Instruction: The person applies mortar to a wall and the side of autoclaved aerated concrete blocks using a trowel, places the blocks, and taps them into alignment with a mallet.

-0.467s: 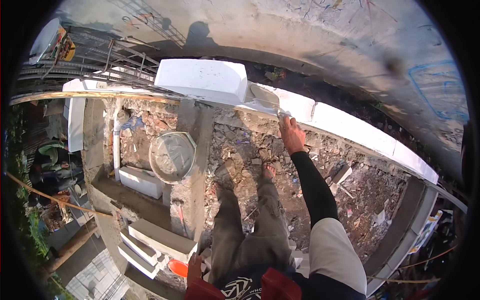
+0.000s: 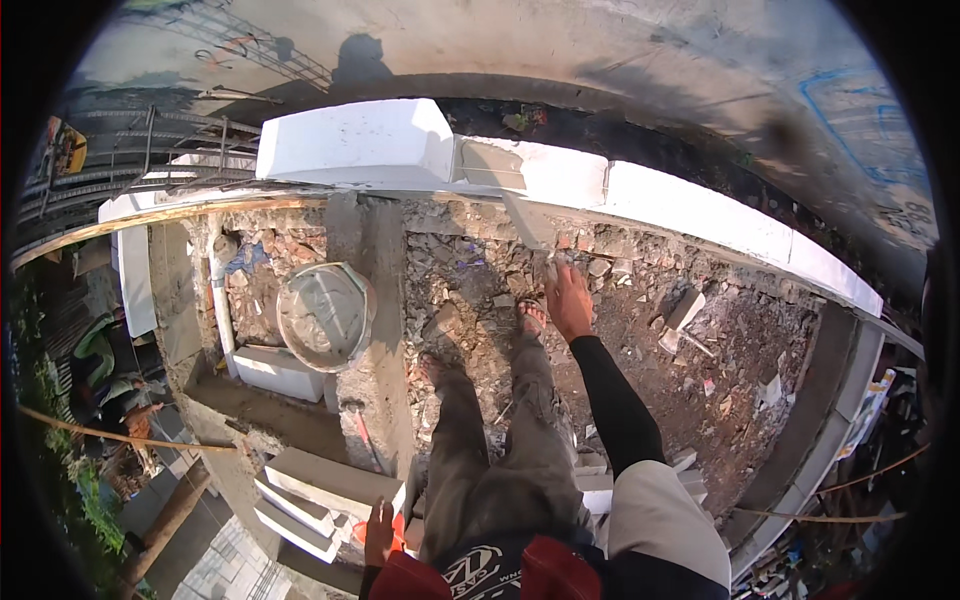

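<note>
My right hand [image 2: 572, 300] is closed around the handle of a trowel [image 2: 522, 220]. Its flat grey blade points at the inner edge of the low wall of white blocks [image 2: 690, 208]. Grey mortar [image 2: 492, 166] covers a patch of the wall's end, beside a large white block [image 2: 350, 148] that sits higher. Down by my left leg, my left hand [image 2: 379, 532] has its fingers stretched and holds nothing I can see. An orange-red object [image 2: 398, 530] lies right behind that hand and is partly hidden by it.
A round bucket [image 2: 325, 315] of wet grey mortar stands left of my legs. Several pale blocks [image 2: 335, 480] are stacked at lower left. Broken rubble [image 2: 640, 370] covers the ground around my feet, with a hammer-like tool [image 2: 690, 340] on it. Steel bars [image 2: 150, 150] jut in at upper left.
My right hand and the trowel have drawn back from the wall toward me. My left hand has come up in front of the orange-red object. The view has shifted slightly.
</note>
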`<state>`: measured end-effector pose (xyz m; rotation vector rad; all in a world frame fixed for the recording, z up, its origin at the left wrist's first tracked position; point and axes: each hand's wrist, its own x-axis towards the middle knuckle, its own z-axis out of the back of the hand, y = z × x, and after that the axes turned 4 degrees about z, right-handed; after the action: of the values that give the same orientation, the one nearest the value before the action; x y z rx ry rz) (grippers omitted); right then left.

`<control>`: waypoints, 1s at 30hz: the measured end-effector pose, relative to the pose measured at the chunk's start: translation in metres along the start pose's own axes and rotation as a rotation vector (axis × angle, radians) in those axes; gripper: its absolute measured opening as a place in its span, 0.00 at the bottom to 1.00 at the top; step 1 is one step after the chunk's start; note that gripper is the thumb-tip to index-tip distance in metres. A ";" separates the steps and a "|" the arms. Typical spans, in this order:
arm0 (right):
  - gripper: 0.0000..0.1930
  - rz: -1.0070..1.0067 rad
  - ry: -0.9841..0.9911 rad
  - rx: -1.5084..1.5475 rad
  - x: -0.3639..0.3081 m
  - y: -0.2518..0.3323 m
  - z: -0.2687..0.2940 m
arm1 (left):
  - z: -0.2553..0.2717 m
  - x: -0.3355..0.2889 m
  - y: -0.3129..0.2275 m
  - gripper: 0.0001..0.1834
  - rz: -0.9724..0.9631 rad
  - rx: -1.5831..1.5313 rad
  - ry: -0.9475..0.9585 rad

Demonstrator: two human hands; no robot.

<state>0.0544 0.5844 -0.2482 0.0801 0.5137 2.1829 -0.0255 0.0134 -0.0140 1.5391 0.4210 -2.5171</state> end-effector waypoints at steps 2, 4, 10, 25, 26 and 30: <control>0.21 0.025 -0.126 0.371 -0.011 0.022 0.026 | 0.004 0.001 0.010 0.31 -0.073 0.022 -0.052; 0.21 -0.055 -0.014 0.454 0.010 0.046 0.058 | 0.003 0.008 0.020 0.33 -0.012 -0.078 -0.065; 0.27 -0.129 0.188 0.901 0.093 0.089 0.036 | -0.003 0.022 0.032 0.33 0.057 -0.229 -0.050; 0.19 -0.110 -0.039 0.278 0.080 0.095 0.029 | -0.064 0.028 0.108 0.36 0.126 -0.340 0.002; 0.20 -0.076 -0.075 0.238 0.075 0.062 0.034 | -0.059 0.019 0.033 0.36 0.089 -0.150 0.069; 0.32 -0.369 0.083 0.623 0.054 0.004 0.034 | -0.051 0.034 -0.012 0.37 0.016 -0.157 0.107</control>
<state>0.0257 0.6348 -0.2222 0.2126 1.1458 1.6101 -0.0013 0.0416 -0.0639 1.6141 0.6036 -2.3345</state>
